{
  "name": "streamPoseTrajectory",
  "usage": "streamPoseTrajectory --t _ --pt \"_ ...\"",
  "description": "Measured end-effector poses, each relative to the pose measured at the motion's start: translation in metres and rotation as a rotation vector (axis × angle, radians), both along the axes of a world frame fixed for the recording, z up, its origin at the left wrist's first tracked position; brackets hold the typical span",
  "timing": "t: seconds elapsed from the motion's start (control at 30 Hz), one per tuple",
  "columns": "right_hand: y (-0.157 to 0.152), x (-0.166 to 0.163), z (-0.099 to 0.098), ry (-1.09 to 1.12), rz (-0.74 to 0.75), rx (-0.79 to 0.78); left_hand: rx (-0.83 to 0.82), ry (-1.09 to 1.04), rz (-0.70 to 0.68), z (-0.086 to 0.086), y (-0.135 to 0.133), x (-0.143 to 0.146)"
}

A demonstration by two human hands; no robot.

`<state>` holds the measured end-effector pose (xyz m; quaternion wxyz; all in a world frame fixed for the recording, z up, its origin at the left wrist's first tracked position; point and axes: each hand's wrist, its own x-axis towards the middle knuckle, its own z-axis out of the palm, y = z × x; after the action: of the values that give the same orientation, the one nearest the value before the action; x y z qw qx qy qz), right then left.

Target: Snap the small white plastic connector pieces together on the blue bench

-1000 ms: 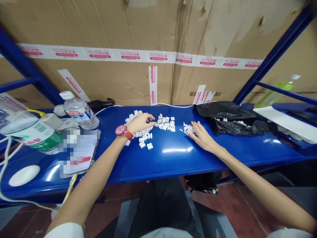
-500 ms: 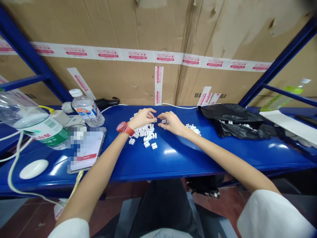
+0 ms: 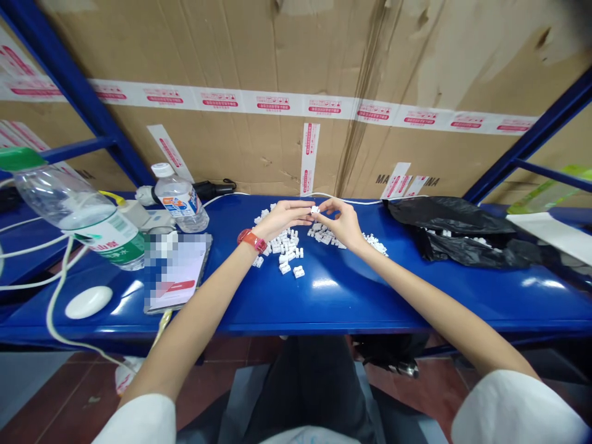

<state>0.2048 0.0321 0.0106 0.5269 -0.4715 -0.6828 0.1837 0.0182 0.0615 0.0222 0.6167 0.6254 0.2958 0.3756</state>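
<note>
**two hands at a blue table, seen from the head camera.** the right hand (image 3: 340,223) is closed in a pinch, with thumb and forefinger on one white piece (image 3: 315,209) at upper centre of the table (image 3: 324,302). the left hand (image 3: 284,219) reaches in from the left, its fingers extended and their tips at the same piece; whether they grip it cannot be told. a red watch (image 3: 252,240) sits on the left wrist.

**pieces:** one is in the fingers. the rest lie loose in three clusters: a left cluster (image 3: 282,243) below the left hand, a middle cluster (image 3: 321,234) below the right hand, and a thin right cluster (image 3: 375,245). each holds too many, too closely packed, for an exact count. the pieces lie loose on the table, and no finished batch can be made out.

**about the table:** two clear bottles stand or lie at upper left, a large bottle (image 3: 76,216) and a small bottle (image 3: 180,197). there is one white mouse (image 3: 89,302), one blurred flat item (image 3: 176,271), and one black plastic bag (image 3: 457,237) at right. a cardboard wall (image 3: 231,61) rises behind.
</note>
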Motion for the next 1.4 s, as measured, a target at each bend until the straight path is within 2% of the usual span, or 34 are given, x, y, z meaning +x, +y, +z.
streamPoseTrajectory --t 0.1,0.23,0.33,0.43,0.53,0.67,0.77,0.97,1.1,1.17,1.27,1.33,1.4 --pt "-0.001 0.005 0.001 0.141 0.079 -0.115 0.19 0.071 0.013 0.0 -0.002 0.004" --pt "-0.006 0.012 0.006 0.286 0.183 -0.279 0.597 0.222 0.198 -0.002 -0.008 0.013" --pt "-0.011 0.015 0.009 0.331 0.178 -0.298 0.864 0.319 0.231 -0.004 -0.015 0.018" --pt "-0.015 0.015 0.008 0.374 0.164 -0.298 1.005 0.376 0.258 -0.008 -0.022 0.023" --pt "-0.017 0.014 0.007 0.409 0.131 -0.315 1.032 0.428 0.341 -0.013 -0.026 0.03" --pt "-0.021 0.015 0.009 0.405 0.186 -0.319 1.092 0.486 0.453 -0.016 -0.03 0.036" --pt "-0.024 0.017 0.012 0.394 0.182 -0.301 1.123 0.482 0.45 -0.015 -0.032 0.037" --pt "-0.03 0.022 0.011 0.444 0.122 -0.272 1.053 0.432 0.41 -0.01 -0.036 0.037" --pt "-0.032 0.052 0.008 0.446 0.027 -0.248 1.081 0.473 0.449 -0.009 -0.028 0.031" --pt "-0.038 0.078 0.005 0.291 -0.029 -0.266 1.028 0.555 0.419 -0.011 -0.021 0.027" --pt "-0.052 0.11 0.002 -0.138 -0.15 -0.259 0.918 0.678 0.314 -0.019 -0.012 0.023" --pt "-0.063 0.111 0.001 -0.389 -0.18 -0.172 0.868 0.689 0.26 -0.023 -0.008 0.022" --pt "-0.07 0.092 0.001 -0.524 -0.063 -0.075 0.828 0.638 0.268 -0.023 -0.004 0.02"
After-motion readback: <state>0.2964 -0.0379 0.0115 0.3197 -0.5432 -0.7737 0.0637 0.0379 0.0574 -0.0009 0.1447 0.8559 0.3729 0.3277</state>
